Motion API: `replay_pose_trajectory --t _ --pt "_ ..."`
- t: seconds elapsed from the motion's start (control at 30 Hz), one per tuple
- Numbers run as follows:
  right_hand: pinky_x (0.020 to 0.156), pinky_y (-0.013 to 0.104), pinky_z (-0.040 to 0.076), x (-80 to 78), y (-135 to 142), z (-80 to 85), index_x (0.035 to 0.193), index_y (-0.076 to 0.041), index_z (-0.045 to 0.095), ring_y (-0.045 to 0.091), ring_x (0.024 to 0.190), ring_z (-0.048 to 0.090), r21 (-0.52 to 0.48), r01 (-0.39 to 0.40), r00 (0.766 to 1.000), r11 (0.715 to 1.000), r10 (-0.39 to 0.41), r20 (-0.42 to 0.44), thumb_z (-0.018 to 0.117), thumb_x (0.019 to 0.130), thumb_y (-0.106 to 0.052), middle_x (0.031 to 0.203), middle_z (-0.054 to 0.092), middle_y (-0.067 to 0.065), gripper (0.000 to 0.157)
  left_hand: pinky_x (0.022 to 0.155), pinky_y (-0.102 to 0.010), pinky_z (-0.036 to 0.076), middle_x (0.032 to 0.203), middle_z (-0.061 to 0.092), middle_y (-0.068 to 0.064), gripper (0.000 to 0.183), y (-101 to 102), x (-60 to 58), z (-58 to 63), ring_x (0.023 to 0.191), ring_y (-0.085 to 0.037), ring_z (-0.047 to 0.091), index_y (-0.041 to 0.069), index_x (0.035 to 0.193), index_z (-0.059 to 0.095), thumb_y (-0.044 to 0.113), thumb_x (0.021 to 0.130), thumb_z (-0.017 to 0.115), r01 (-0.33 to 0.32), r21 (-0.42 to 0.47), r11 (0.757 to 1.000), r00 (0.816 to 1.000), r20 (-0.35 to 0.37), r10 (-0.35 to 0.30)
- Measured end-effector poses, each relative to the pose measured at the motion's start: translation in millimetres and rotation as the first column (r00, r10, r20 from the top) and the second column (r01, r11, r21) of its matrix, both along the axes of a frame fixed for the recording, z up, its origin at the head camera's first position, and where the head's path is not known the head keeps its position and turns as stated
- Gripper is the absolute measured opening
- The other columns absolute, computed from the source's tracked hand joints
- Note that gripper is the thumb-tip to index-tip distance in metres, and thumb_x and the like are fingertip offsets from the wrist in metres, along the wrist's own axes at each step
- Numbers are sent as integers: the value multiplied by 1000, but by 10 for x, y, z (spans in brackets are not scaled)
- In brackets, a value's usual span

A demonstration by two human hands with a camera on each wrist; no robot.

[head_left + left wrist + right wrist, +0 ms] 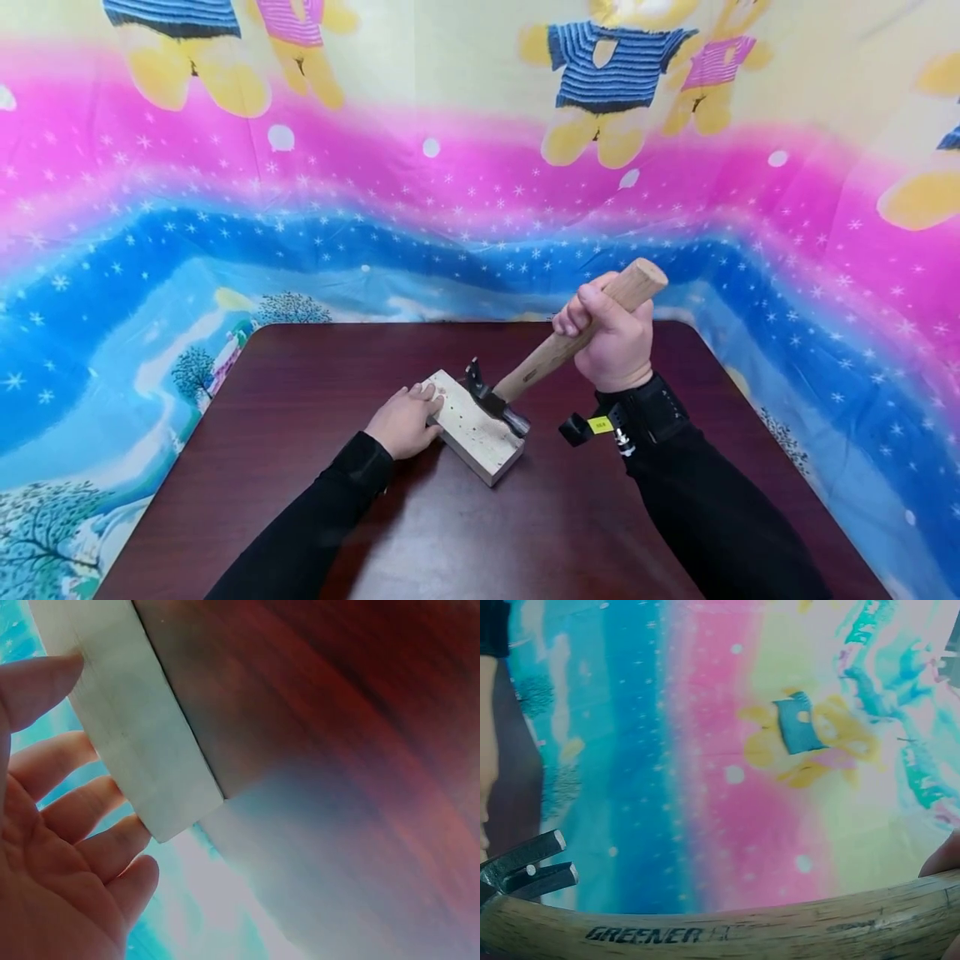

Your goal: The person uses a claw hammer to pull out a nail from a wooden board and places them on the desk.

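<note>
1. Gripping a claw hammer near the butt of its handle, the right hand shows in the head view with fingers and thumb wrapped round the wood
2. Seen there, the hammer's long axis slants from the butt at upper right down to the metal end over a wooden block; the claw points to the upper left, away from the person, and the striking face to the lower right; whether that face touches the block I cannot tell
3. Resting on the desk, the block has its long axis running obliquely from far left to near right, roughly in line with claw and striking face and crosswise to the handle; small dark spots dot its top
4. At the block's far left part, the left hand holds it, fingers over the top and thumb at the side
5. From the left wrist, the block runs from upper left down to its end near the middle, the thumb against its pale side and fingertips along its left edge
6. From the right wrist, the handle, lettered GREENER, lies nearly level along the bottom; the claw's two prongs at lower left point right and slightly upward, before a patterned cloth
</note>
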State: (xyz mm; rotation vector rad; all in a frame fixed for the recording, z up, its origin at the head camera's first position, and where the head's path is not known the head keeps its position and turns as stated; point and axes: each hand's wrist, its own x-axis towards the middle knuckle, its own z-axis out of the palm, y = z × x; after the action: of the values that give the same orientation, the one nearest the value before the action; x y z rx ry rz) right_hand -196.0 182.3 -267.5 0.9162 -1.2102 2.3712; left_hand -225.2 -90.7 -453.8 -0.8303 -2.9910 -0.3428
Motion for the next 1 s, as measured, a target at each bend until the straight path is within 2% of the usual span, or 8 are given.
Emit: replay_pose_trajectory --t 0.23,0.4,0.5,0.6,0.67,0.73,0.83,1.0 --pt "47 37 33 57 59 224 75 -2 44 24 47 32 -13 -41 998 999 40 -54 51 94 1 55 33 10 21 116 -51 24 150 43 -18 52 31 -54 -11 141 -36 35 7 142 55 29 97 65 -18 6 1000 1000 -3 18" --pt "47 37 32 91 78 285 75 -3 44 24 48 32 4 -58 997 998 58 -57 50 94 1 55 33 10 21 116 -54 21 155 37 -17 58 3 -96 1 143 -36 30 8 149 45 35 101 59 -6 60 998 999 51 3" --pt "47 38 31 113 80 297 75 -2 44 25 48 32 15 -64 996 998 65 -56 50 94 1 55 32 10 21 117 -54 20 157 31 -18 65 -48 -86 129 144 -35 28 5 155 31 40 104 51 -19 146 989 996 86 7" --pt "47 39 30 127 83 304 75 -2 45 25 48 32 34 -67 995 997 69 -65 50 94 1 55 33 10 20 117 -50 21 161 24 -16 73 -62 -39 337 146 -30 25 6 159 13 45 106 43 -44 291 956 996 88 19" --pt "47 39 31 134 85 307 76 -2 46 25 49 32 46 -71 994 996 74 -74 51 95 0 55 33 10 20 118 -47 22 163 18 -13 75 -28 2 472 148 -25 22 8 160 5 47 106 40 -17 390 921 998 62 -8" --pt "48 39 31 144 87 306 76 -2 47 24 49 32 55 -68 994 996 73 -83 51 95 0 55 33 10 19 117 -44 23 164 15 -9 77 33 52 574 148 -22 21 9 159 1 49 105 40 44 446 894 998 17 -58" --pt "48 38 32 157 86 304 76 -2 48 24 49 32 58 -74 993 996 80 -91 51 96 0 56 33 10 20 115 -42 29 162 22 -10 77 139 130 657 143 -23 32 3 158 9 44 105 46 157 465 871 987 -57 -147" --pt "47 38 31 175 78 306 76 -2 47 24 48 32 54 -90 992 994 95 -88 53 95 0 55 32 10 20 106 -45 42 141 54 -16 56 243 217 636 126 -29 55 -3 145 47 30 101 57 235 411 881 969 -171 -179"
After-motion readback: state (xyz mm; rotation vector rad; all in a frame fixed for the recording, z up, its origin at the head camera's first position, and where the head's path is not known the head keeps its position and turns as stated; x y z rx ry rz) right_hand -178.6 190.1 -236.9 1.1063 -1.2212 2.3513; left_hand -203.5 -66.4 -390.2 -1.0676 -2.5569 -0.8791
